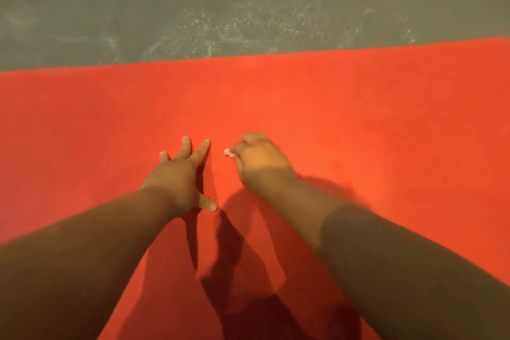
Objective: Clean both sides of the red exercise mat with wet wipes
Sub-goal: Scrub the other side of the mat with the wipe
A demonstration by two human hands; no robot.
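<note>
Red cover: the mat (pixel 345 107) lies flat and fills the lower two thirds of the head view, running off the left, right and bottom edges; plain, even red all over.
Far edge: one long straight edge of the mat crosses the frame, sitting higher at the right than at the left, flush on the floor (pixel 193 3).
Ground beyond: floor is grey-green and hard-looking, with pale scuffs and a scatter of whitish specks just past the mat's edge near the middle.
Left side: the left hand (pixel 180 174) rests palm down on the mat, fingers straight and spread wide, tips on the surface; the thumb points out toward the other hand. It holds nothing.
Right side: the right hand (pixel 259 160) is knuckles up, fingers curled tight into a fist, set on the mat.
In the fist: the wipe (pixel 228 152), a small whitish wad; only a nub shows at the thumb side, the rest is hidden in the grip.
Spacing: hands near each other, not touching, a strip of red between them.
Arms: both forearms bare, reaching in from the bottom corners.
Light: warm patch across the back of the right hand and wrist; dark arm shadows fall on the mat between and below the hands.
</note>
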